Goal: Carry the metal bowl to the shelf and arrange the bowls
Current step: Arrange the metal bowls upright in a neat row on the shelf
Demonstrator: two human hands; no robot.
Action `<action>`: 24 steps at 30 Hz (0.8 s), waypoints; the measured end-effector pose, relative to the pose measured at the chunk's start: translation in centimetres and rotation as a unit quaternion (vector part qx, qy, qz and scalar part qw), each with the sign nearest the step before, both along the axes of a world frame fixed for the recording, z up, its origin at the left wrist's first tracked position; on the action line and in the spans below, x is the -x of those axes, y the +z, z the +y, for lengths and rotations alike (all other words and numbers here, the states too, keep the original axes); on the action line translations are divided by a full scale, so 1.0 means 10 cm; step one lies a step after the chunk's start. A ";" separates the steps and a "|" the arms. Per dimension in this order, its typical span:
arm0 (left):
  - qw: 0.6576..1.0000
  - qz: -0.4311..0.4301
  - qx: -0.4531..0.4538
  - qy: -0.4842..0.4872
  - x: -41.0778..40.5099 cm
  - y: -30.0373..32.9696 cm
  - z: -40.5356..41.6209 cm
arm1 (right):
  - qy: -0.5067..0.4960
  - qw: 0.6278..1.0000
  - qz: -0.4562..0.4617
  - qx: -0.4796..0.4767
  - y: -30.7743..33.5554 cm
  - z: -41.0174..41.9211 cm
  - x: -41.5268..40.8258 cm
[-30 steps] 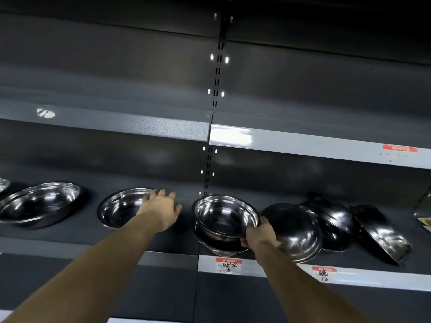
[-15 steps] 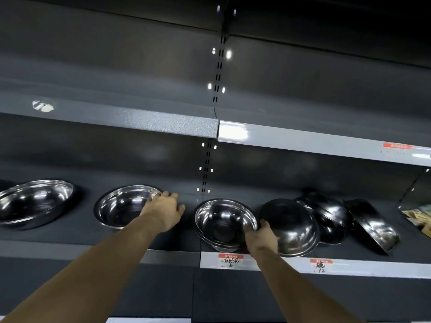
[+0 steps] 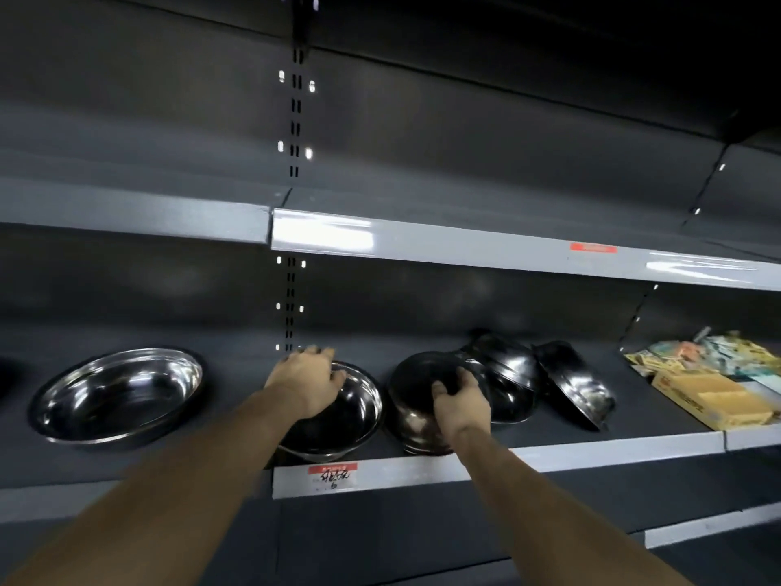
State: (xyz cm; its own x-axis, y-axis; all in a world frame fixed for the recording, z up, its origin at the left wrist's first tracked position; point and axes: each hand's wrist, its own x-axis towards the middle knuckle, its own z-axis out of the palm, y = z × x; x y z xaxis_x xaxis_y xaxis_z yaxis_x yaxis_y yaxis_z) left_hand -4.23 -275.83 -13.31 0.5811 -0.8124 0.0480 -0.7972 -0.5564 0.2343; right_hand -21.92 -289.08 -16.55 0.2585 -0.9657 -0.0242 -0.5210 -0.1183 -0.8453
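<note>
Several shiny metal bowls stand in a row on the dark shelf point(image 3: 591, 452). My left hand point(image 3: 304, 384) grips the left rim of the centre bowl point(image 3: 350, 412), which sits nested in another bowl, thumb inside it. My right hand point(image 3: 460, 401) holds the tilted bowl point(image 3: 412, 387) just to the right, fingers curled over its front. A wide shallow bowl point(image 3: 118, 391) sits upright to the left, apart from my hands. Two more bowls point(image 3: 513, 374) point(image 3: 574, 384) lean on their sides behind and right of the tilted one.
An upper shelf point(image 3: 465, 243) overhangs the bowls, with a dark back panel behind. Coloured packets and a yellow box point(image 3: 714, 397) fill the shelf section at the far right. A handwritten price tag point(image 3: 334, 475) sticks to the shelf lip below the centre bowl.
My left hand left the wide bowl's rim and moved right onto the centre bowl. My right hand let go of the centre bowl and took the tilted bowl. The view shifted right.
</note>
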 end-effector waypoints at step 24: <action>0.999 0.023 -0.032 -0.027 0.48 -0.34 -1.07 | 0.039 0.997 -0.052 -0.027 -0.17 -0.75 0.44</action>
